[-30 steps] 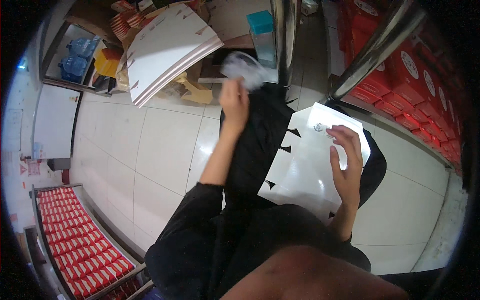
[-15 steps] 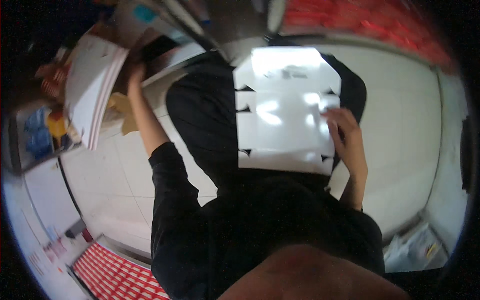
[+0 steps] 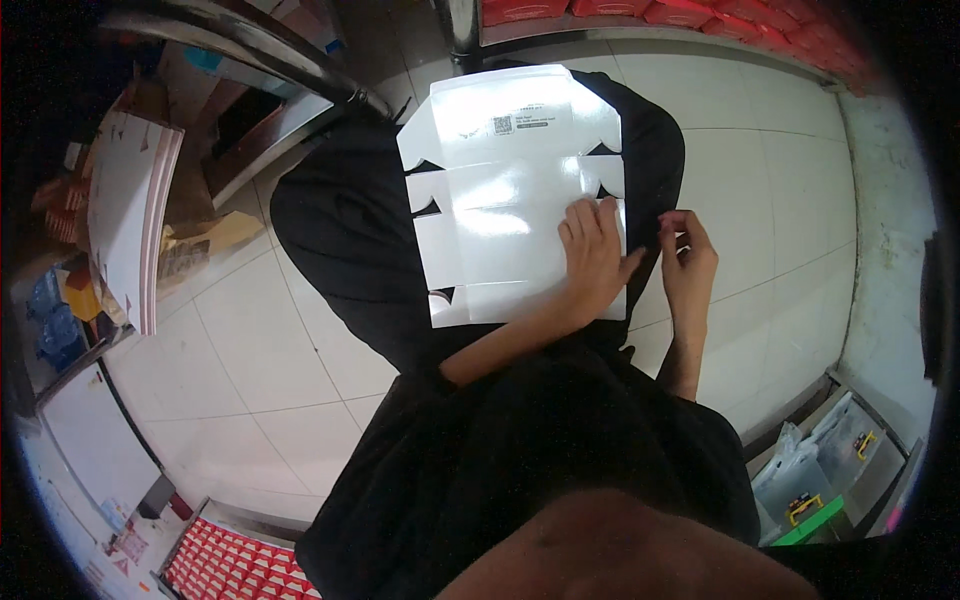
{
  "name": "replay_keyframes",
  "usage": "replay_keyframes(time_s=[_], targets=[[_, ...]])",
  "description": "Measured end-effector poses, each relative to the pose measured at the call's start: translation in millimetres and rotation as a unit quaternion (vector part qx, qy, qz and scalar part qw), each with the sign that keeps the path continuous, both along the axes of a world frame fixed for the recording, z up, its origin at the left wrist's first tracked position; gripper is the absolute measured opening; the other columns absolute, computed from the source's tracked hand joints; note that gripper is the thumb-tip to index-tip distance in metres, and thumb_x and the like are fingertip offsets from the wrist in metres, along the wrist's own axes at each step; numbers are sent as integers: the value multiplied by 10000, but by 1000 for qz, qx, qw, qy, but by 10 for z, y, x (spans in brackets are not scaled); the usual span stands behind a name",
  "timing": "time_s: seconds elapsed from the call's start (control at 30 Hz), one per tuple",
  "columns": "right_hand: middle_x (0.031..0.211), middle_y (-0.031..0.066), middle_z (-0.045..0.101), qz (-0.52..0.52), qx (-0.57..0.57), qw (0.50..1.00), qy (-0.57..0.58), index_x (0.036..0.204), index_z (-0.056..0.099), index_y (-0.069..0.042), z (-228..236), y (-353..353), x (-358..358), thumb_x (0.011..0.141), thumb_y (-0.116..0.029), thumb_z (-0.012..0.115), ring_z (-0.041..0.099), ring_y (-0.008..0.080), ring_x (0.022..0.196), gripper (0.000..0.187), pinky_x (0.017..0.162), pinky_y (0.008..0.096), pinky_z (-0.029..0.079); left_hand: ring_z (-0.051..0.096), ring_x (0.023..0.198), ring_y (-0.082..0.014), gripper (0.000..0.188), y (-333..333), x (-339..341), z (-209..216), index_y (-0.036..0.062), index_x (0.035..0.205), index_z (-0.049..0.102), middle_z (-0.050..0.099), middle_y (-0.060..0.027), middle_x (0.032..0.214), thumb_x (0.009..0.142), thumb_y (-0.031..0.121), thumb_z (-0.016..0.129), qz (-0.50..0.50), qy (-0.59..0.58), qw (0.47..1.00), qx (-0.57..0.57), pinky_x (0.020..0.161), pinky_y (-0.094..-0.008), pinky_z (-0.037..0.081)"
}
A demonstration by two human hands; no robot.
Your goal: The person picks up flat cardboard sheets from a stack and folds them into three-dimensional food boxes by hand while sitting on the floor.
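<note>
A flat, glossy white cardboard box blank [image 3: 500,240] lies across my black-trousered lap. It has notched flaps along both sides, with small print and a square code near its far edge. My left hand [image 3: 594,248] reaches across and rests on the blank's right part, fingers laid flat and the thumb spread toward the right edge. Just off that edge, my right hand [image 3: 690,250] is raised with its fingers curled and the fingertips drawn in toward the thumb. Whatever is in them, if anything, is too small to make out.
A stack of white cardboard sheets [image 3: 130,225] stands at the left beside brown cardboard [image 3: 215,240]. Dark metal bars [image 3: 270,50] cross the far left. Red packages [image 3: 690,15] line the far edge; red-and-white boxes [image 3: 235,560] sit near left. Clear bins [image 3: 810,480] stand near right.
My left hand has come from the sheet stack at the left onto the blank. My right hand has let go of the blank's right edge and moved clear of it. The view has shifted.
</note>
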State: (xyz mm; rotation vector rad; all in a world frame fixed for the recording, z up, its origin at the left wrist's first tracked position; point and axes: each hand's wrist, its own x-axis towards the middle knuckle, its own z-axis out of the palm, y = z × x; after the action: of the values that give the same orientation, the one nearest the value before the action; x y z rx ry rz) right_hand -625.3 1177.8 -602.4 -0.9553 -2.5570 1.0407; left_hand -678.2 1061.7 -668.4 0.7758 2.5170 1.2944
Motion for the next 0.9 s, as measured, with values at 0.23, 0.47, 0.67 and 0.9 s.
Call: replay_keyframes(time_s=[0.23, 0.47, 0.67, 0.9], targets=[[829, 10, 644, -28, -12, 999, 12, 991, 655, -43, -70, 94, 56, 973, -131, 566, 520, 47, 683, 126, 522, 205, 361, 363, 1173, -371, 806, -461, -410, -235, 16, 1330, 392, 405, -217, 1255, 745, 391, 799, 48, 153, 987, -33, 942, -518, 288], [800, 58, 658, -12, -25, 1000, 9, 966, 658, -32, -163, -31, -84, 945, -94, 578, 534, 104, 620, 103, 550, 242, 423, 189, 1349, -457, 1195, -1290, -1502, -255, -3, 1417, 349, 281, -347, 1399, 542, 645, 841, 229, 208, 938, -155, 960, -659, 145], [795, 49, 658, -16, -21, 1000, 9, 970, 659, -36, -161, -24, -124, 953, -103, 572, 572, 105, 659, 111, 573, 252, 438, 612, 1071, -300, 1026, -1547, -1935, -220, 58, 1371, 481, 694, -159, 1011, 510, 420, 907, 170, -9, 956, -238, 922, -471, 248], [847, 19, 670, 0, -36, 999, 6, 1004, 647, -40, -153, 146, -27, 969, -102, 548, 610, 74, 758, 122, 574, 213, 414, 632, 991, -243, 829, -1808, -1933, 171, 118, 1324, 557, 715, -85, 807, 577, 250, 891, 117, -19, 954, -277, 904, -433, 266]])
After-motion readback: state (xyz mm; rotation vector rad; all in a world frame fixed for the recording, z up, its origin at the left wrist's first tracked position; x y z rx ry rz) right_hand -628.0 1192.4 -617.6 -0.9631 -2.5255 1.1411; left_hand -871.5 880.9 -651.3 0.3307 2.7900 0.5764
